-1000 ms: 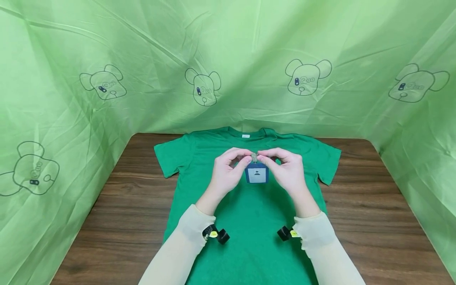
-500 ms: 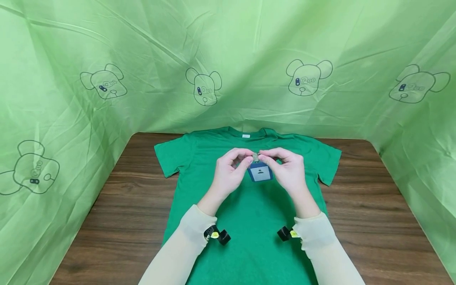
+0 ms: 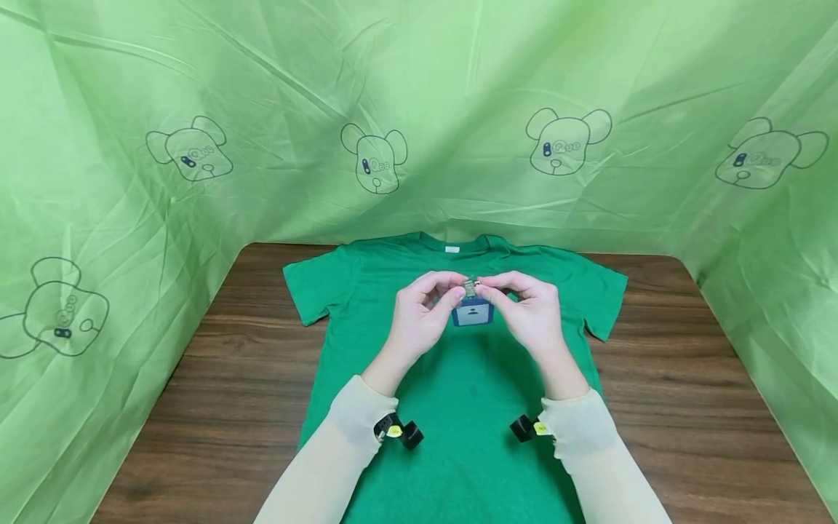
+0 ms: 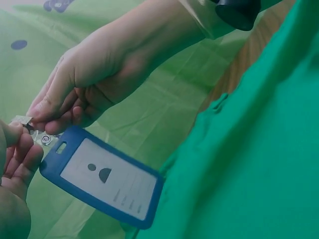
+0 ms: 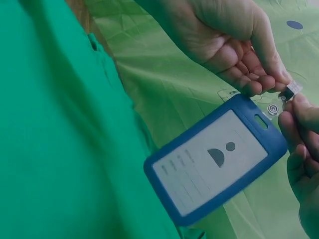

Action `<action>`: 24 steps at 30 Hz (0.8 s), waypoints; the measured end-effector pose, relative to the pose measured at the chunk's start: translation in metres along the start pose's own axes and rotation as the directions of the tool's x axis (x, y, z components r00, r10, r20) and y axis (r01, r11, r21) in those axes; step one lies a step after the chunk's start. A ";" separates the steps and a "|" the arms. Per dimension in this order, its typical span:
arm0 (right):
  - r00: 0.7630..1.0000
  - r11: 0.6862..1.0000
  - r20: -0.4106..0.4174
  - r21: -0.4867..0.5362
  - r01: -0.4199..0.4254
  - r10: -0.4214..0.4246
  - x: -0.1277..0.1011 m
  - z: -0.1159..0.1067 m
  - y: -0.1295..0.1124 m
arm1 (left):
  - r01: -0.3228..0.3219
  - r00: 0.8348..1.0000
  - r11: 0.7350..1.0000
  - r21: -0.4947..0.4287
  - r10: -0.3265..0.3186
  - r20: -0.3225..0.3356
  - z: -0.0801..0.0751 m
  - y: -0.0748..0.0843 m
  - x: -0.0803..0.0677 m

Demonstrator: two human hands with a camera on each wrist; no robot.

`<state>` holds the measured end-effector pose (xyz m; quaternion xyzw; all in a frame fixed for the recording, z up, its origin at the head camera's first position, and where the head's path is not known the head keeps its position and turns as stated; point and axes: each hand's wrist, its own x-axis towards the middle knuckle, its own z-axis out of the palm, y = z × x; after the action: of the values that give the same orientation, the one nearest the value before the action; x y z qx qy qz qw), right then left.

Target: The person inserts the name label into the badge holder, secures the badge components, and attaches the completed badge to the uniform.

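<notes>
A green T-shirt (image 3: pixel 458 407) lies flat, collar away from me, on a wooden table (image 3: pixel 229 378). Above its chest both hands pinch a small metal clip (image 3: pixel 468 288), from which a blue badge holder (image 3: pixel 472 314) hangs. My left hand (image 3: pixel 450 295) grips the clip from the left and my right hand (image 3: pixel 488 291) from the right. The left wrist view shows the badge holder (image 4: pixel 102 179) tilted, with its white card and person icon, and the right hand's fingertips (image 4: pixel 42 110) on the clip (image 4: pixel 22 120). The right wrist view has the badge holder (image 5: pixel 214 159) and clip (image 5: pixel 291 90).
Green cloth (image 3: pixel 419 109) printed with bear outlines walls the table at the back and both sides. Bare wood shows left (image 3: pixel 216 407) and right (image 3: pixel 674 393) of the shirt. A black camera sits on each wrist (image 3: pixel 409 434) (image 3: pixel 521 428).
The badge holder swung a little to the right, then came back to hang straight and slightly higher. Both hands stayed on the clip, almost in place.
</notes>
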<state>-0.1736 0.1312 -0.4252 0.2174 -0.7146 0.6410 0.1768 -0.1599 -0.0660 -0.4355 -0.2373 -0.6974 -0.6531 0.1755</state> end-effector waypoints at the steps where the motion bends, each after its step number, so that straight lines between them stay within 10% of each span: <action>1: 1.000 1.000 0.003 0.009 0.001 -0.001 0.000 0.000 0.000 | -0.002 1.000 1.000 -0.005 0.002 -0.006 0.000 0.000 0.000; 24: 0.998 0.997 0.054 -0.077 0.023 -0.019 0.000 0.006 0.003 | 0.064 0.989 0.991 -0.116 -0.079 -0.126 0.002 0.000 0.004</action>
<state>-0.1750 0.1256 -0.4287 0.2349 -0.7410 0.6049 0.1727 -0.1633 -0.0637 -0.4336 -0.1784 -0.6550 -0.7109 0.1836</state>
